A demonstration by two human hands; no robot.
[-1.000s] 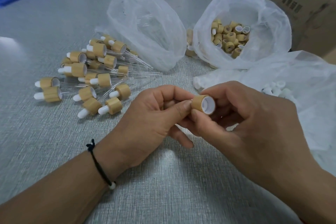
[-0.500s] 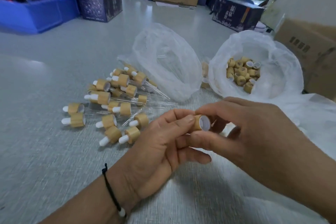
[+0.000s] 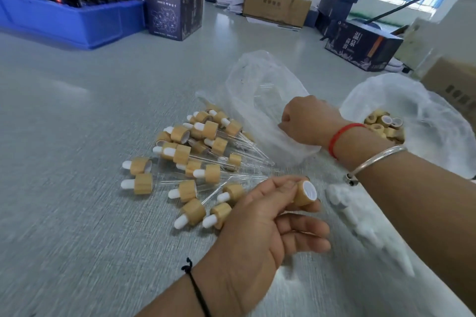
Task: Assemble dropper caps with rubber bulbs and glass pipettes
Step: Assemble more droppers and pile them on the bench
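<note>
Bench (image 3: 77, 213): grey, carries everything.
Clear bag (image 3: 260, 100): lies open behind the pile; right hand (image 3: 306, 121) is at its mouth, fingers hidden, grasp cannot be told.
Cap bag (image 3: 412, 110): bamboo caps inside, right of the wrist.
Finished droppers (image 3: 195, 159): heaped mid-bench.
Left hand (image 3: 260, 224): thumb and fingers pinch one bamboo cap (image 3: 305, 193), raised above the bench, white lining up.

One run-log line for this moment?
left hand: pinches cap | right hand: in pipette bag, grasp hidden | finished droppers: piled left
</note>
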